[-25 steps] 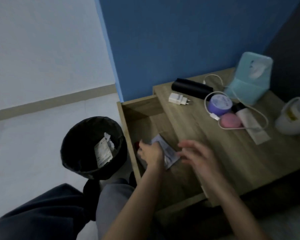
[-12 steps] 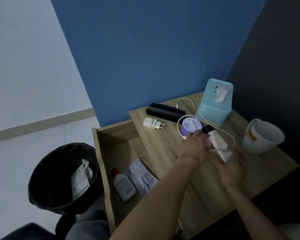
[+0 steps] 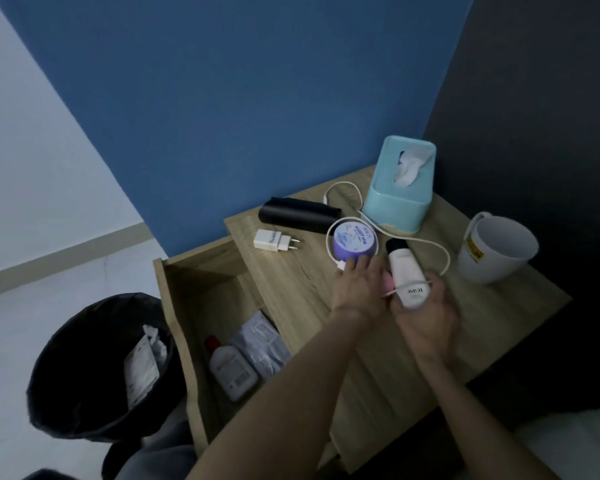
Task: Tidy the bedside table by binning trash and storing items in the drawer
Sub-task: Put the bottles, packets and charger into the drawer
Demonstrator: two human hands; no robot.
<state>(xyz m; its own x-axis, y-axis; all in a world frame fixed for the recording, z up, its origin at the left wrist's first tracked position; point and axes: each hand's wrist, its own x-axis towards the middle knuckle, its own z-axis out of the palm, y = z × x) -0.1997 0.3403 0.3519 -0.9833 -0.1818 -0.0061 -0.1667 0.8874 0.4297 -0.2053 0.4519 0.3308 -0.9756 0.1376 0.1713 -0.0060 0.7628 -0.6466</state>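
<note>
Since a moment ago both hands have left the open wooden drawer [image 3: 201, 299] for the surface's [image 3: 291, 282] middle, right hand [image 3: 426, 313] clasping the white black-capped tube [image 3: 406, 271], left hand [image 3: 359, 285] spread over a pink object [image 3: 492, 284]; stowing it looks next.

A blue wall [image 3: 222, 98] fills twelve o'clock, a pale floor [image 3: 14, 334] spreads at nine o'clock — a dark panel [image 3: 551, 116] at two.

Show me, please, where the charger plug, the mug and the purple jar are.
charger plug [image 3: 272, 240], head view, white body.
mug [image 3: 489, 263], head view, outer wall.
purple jar [image 3: 354, 236], head view, lid.
</note>
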